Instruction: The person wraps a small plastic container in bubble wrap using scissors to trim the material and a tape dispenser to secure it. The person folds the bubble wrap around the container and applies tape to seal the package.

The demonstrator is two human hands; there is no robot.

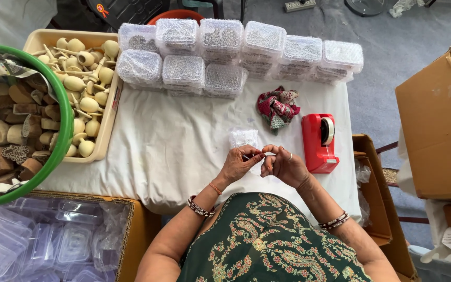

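My left hand [239,163] and my right hand [285,165] meet above the white cloth-covered table [173,136], fingertips pinched together on a small clear piece, likely tape or plastic film; it is too small to tell which. A small clear plastic packet [243,138] lies on the cloth just beyond my fingers. A red tape dispenser [319,142] stands right of my right hand. A crumpled red patterned cloth [277,107] lies farther back.
Several clear lidded boxes [220,52] of small silver items are stacked along the far edge. A beige tray [105,125] of wooden pieces and a green-rimmed basket [67,120] of wood blocks sit left. Cardboard boxes stand right [434,130] and near left [131,235], the latter holding clear containers.
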